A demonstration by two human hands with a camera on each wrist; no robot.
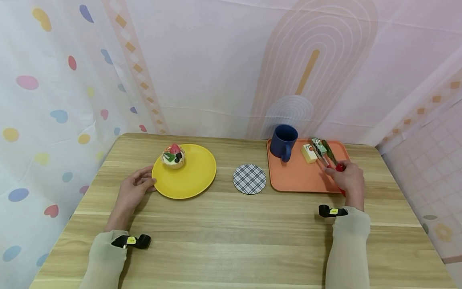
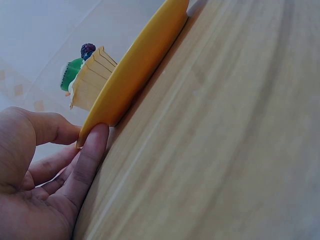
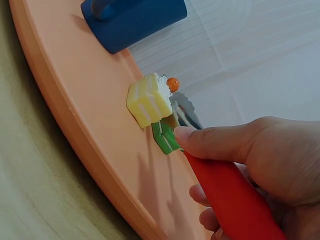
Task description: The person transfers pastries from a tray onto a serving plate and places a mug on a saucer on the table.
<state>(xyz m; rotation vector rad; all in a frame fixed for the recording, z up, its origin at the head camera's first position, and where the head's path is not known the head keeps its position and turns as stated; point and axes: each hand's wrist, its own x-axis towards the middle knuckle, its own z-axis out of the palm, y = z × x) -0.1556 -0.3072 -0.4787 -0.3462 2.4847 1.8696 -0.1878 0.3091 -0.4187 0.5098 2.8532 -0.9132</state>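
Note:
My left hand pinches the near-left rim of a yellow plate between thumb and fingers. On that plate sits a small fruit tart with a strawberry, dark berries and a green piece. My right hand grips red-handled tongs above the orange tray. The tongs' arms stand apart, one on either side of a green cake piece; whether they touch it I cannot tell. Beside it on the tray is a yellow layered cake piece, topped with white cream and an orange ball.
A dark blue mug stands at the tray's back left, its handle toward me. Between plate and tray lies a round checked coaster. The wooden table ends at a patterned cloth at the back.

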